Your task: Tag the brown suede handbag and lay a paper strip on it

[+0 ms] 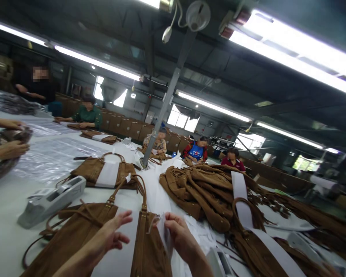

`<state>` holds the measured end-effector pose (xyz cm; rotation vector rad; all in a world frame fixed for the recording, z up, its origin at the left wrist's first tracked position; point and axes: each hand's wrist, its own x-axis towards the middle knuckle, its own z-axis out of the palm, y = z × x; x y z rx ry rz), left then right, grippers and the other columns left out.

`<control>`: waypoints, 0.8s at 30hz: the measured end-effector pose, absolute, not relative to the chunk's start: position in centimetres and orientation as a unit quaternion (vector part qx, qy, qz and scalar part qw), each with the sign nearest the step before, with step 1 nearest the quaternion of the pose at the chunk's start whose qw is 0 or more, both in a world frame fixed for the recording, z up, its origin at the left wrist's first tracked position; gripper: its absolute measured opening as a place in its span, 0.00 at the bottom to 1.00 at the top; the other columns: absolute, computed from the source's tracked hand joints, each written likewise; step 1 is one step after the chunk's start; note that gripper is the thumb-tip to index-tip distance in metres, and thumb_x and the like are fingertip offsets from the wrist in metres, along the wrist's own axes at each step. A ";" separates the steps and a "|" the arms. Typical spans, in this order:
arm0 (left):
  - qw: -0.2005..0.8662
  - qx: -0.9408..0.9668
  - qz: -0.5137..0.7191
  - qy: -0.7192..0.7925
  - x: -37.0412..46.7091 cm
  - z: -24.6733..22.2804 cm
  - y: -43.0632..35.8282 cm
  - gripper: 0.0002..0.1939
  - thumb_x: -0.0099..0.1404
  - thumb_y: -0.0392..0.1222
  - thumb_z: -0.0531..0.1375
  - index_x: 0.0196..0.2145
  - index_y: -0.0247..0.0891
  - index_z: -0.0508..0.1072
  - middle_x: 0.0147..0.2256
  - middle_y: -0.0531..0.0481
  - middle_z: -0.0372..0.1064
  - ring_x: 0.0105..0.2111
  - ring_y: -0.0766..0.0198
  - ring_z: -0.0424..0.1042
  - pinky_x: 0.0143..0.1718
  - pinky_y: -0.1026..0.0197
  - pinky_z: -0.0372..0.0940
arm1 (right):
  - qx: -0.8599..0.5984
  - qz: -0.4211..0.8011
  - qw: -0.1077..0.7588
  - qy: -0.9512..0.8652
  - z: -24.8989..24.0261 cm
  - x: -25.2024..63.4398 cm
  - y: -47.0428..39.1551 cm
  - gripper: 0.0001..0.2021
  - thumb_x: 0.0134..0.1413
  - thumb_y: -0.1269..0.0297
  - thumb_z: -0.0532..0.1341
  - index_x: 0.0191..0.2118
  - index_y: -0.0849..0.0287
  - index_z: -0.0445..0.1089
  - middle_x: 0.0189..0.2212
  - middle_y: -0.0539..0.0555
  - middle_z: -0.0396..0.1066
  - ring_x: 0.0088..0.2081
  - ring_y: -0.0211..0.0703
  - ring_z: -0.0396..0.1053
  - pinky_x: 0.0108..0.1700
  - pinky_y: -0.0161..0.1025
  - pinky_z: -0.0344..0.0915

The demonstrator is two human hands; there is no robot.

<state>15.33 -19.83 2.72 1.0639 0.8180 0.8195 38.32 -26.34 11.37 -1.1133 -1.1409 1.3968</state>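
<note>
A brown suede handbag [83, 234] with a white paper band lies flat in front of me at the table's near edge. My left hand [115, 232] hovers just above the band, fingers apart, holding nothing. My right hand [177, 234] pinches a sheet of white paper [163, 227] at the bag's right side, next to the strap and its metal ring.
A grey tape dispenser [50, 200] sits to the left. Another banded bag [105, 171] lies behind, and a heap of brown bags [204, 192] is on the right. A grey pole [164, 111] rises from the table. Several people sit along the far side; another person's hands [8, 148] are at left.
</note>
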 end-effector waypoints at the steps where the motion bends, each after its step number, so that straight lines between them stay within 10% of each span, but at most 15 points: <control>1: 0.743 0.462 0.354 0.331 16.2 2.8 -20.2 0.38 0.57 0.71 0.48 0.58 0.47 0.56 0.62 0.41 0.50 0.30 0.65 0.71 0.27 0.62 0.62 | -0.449 0.589 0.484 -0.466 11.5 37.4 -26.4 0.07 0.41 0.65 0.60 0.29 0.62 0.68 0.22 0.49 0.69 0.23 0.33 0.62 0.29 0.30 0.57; 8: 0.852 0.390 0.290 0.193 16.0 1.5 -22.3 0.40 0.54 0.74 0.48 0.48 0.38 0.68 0.37 0.43 0.72 0.22 0.68 0.66 0.22 0.65 0.57 | -0.442 0.610 0.462 -0.468 10.4 35.2 -26.3 0.06 0.42 0.67 0.57 0.29 0.62 0.68 0.25 0.51 0.71 0.23 0.32 0.61 0.27 0.29 0.55; 15: 0.774 0.446 0.337 0.296 14.0 -0.1 -22.2 0.21 0.48 0.53 0.68 0.32 0.35 0.72 0.23 0.49 0.71 0.18 0.71 0.63 0.19 0.68 0.54 | -0.536 0.526 0.414 -0.515 7.7 37.0 -25.7 0.09 0.43 0.64 0.56 0.29 0.61 0.71 0.26 0.51 0.72 0.27 0.36 0.65 0.31 0.32 0.59; 21: 0.680 0.556 0.303 0.369 14.2 -1.0 -20.6 0.21 0.46 0.58 0.65 0.25 0.35 0.70 0.18 0.51 0.69 0.14 0.69 0.61 0.16 0.67 0.50 | -0.565 0.312 0.383 -0.661 4.1 34.5 -24.9 0.19 0.53 0.54 0.58 0.48 0.56 0.71 0.47 0.56 0.72 0.50 0.49 0.66 0.52 0.43 0.60; 24: 0.662 0.571 0.296 0.384 13.9 -1.0 -19.3 0.20 0.46 0.56 0.64 0.23 0.35 0.69 0.17 0.51 0.68 0.14 0.68 0.61 0.16 0.66 0.50 | -0.502 0.399 0.391 -0.660 1.8 30.9 -23.7 0.21 0.54 0.50 0.58 0.48 0.58 0.71 0.40 0.57 0.74 0.42 0.47 0.71 0.44 0.40 0.66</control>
